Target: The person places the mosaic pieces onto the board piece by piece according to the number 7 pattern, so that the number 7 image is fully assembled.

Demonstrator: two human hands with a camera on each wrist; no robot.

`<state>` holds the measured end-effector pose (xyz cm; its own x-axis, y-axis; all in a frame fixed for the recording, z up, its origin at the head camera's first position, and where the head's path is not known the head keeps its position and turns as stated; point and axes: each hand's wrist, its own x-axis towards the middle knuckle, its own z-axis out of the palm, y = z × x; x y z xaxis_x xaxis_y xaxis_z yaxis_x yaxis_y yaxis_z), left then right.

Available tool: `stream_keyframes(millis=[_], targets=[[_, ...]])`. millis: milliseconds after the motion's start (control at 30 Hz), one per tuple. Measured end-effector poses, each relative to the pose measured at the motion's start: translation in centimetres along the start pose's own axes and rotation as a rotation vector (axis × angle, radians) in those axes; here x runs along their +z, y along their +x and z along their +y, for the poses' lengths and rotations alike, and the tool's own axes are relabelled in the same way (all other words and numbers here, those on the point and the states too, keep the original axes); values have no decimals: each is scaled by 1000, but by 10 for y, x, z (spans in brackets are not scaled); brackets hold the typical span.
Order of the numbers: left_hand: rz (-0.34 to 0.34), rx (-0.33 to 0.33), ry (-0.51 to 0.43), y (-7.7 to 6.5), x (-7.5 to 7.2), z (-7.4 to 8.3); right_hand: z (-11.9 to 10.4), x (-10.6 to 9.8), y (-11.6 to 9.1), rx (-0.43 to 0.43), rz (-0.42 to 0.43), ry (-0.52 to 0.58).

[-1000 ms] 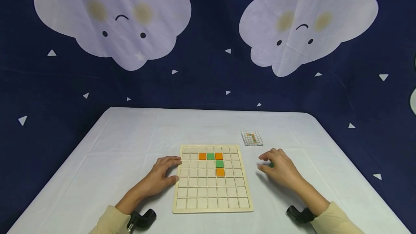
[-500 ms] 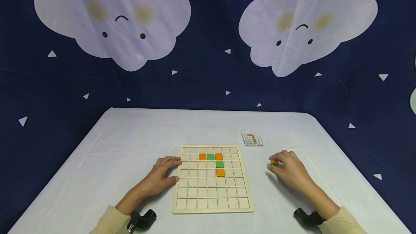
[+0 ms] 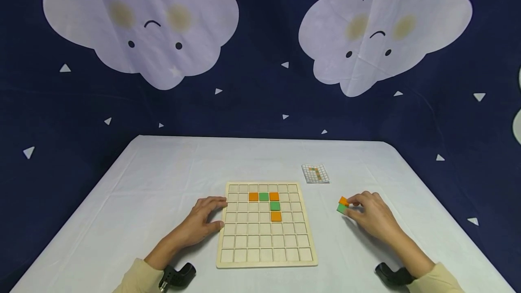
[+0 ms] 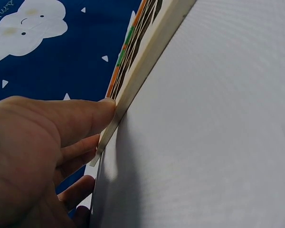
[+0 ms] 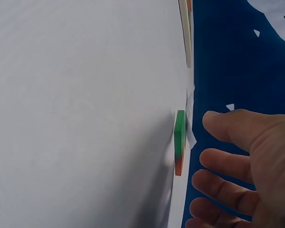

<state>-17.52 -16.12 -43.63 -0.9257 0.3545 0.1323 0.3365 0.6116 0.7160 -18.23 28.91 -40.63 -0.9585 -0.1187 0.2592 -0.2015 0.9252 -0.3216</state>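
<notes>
In the head view a wooden grid board [image 3: 264, 242] lies on the table, with orange [image 3: 276, 216] and green [image 3: 275, 205] tiles set in its upper squares. My left hand [image 3: 202, 219] rests against the board's left edge, thumb and fingertips touching its side; the left wrist view shows the thumb [image 4: 88, 116] against that edge. To the right of the board lie a loose orange tile [image 3: 343, 200] and a loose green tile [image 3: 341, 208], side by side. Beside them is my right hand [image 3: 375, 217], its relaxed fingers apart from both tiles in the right wrist view.
A small card [image 3: 315, 173] printed with a coloured grid pattern lies behind the board to the right. White cloth [image 3: 163, 162] covers the table. Behind its far edge hangs a dark blue backdrop [image 3: 260, 103] with clouds.
My right hand has drawn back to the right, uncovering the orange and green tiles that its fingers covered before. The left hand and the board have stayed put.
</notes>
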Motion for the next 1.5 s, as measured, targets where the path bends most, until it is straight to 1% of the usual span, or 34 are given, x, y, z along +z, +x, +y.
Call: stream_keyframes(millis=[400, 667, 900, 1200, 1500], targets=[[-3, -26, -7, 0, 1, 0, 7, 0, -2, 8, -8, -21], [-2, -4, 5, 1, 0, -1, 9, 1, -3, 16, -53, -48], [1, 9, 12, 0, 0, -1, 10, 3, -3, 30, -81, -48], [-4, -13, 2, 0, 0, 0, 8, 5, -1, 36, -95, -43], [2, -5, 2, -1, 0, 0, 6, 6, 0, 24, -90, -44]])
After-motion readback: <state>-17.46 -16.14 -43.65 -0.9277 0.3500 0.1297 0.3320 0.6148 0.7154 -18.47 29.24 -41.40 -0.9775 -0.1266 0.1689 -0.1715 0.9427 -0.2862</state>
